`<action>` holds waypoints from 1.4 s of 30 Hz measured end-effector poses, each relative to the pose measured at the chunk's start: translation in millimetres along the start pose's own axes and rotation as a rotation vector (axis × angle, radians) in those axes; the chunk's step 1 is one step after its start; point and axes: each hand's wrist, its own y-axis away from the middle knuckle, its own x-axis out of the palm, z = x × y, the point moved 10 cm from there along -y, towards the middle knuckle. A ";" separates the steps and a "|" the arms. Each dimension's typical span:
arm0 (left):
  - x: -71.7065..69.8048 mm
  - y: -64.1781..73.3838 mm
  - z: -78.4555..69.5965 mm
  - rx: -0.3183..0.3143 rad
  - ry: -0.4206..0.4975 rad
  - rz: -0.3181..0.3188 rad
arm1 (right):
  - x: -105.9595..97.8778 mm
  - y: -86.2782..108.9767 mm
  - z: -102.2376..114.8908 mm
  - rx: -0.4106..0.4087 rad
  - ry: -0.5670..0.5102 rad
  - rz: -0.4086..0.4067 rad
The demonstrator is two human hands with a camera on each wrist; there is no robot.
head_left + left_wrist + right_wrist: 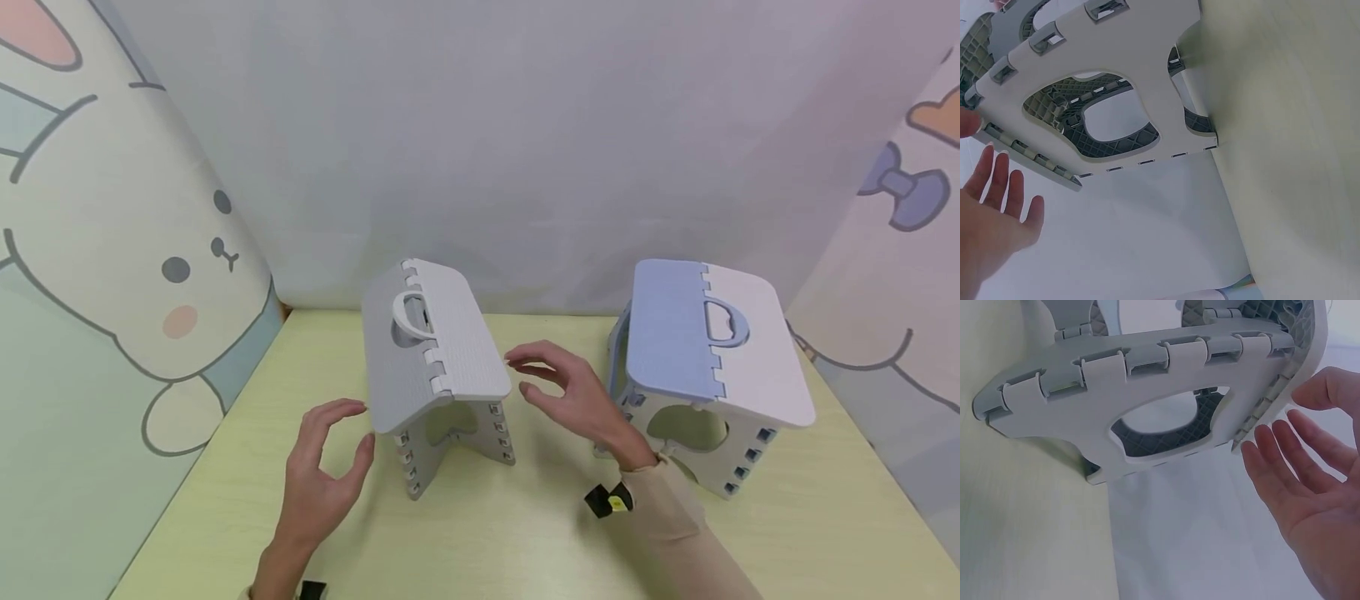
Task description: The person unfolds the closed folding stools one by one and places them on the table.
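A grey and white folding stool [468,333] stands half folded, its top bent into a ridge with a loop handle standing up along the hinge. My left hand [322,467] is at the grey edge of the top, fingers and thumb spread in a loose curve. On the white side, my right hand [566,392] has its fingertips right at the edge, thumb apart from the fingers. In the left wrist view the left hand [997,219] lies beside the top's rim. The right wrist view has the right hand [1313,469] close to the other rim, palm showing.
To the right stands a blue and white folding stool [675,333], its top opened flatter, close behind my right forearm. The pale yellow table [480,542] ends at a plain light backdrop [480,150]. Side panels carry cartoon drawings, including a rabbit [127,233].
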 end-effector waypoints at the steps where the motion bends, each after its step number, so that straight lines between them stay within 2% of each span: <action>1: -1.0 -1.4 -2.0 0.008 0.003 -0.012 | -0.7 -0.6 1.9 -0.013 0.001 -0.004; 6: -3.1 -6.9 -10.6 0.034 0.022 -0.040 | -2.8 -3.5 10.8 -0.078 0.021 -0.018; 12: -1.6 -8.1 -9.3 0.038 0.039 -0.033 | -2.8 -5.0 21.9 -0.122 0.016 -0.019; 20: 6.5 -11.4 -14.8 0.067 0.064 -0.009 | 6.5 -5.7 38.9 -0.158 -0.024 0.052; 27: 13.4 -11.5 -18.6 0.084 0.083 0.018 | 17.8 -5.2 44.5 -0.196 0.070 0.114; 31: 15.0 -14.2 -25.2 0.093 0.090 0.023 | 22.3 -5.7 47.1 -0.223 0.114 0.117; 38: 15.5 -22.1 -43.6 0.113 0.095 0.023 | 24.4 -7.1 45.8 -0.226 0.093 0.125; 42: 16.6 -23.3 -45.5 0.127 0.101 0.033 | 25.6 -7.1 46.9 -0.251 0.089 0.138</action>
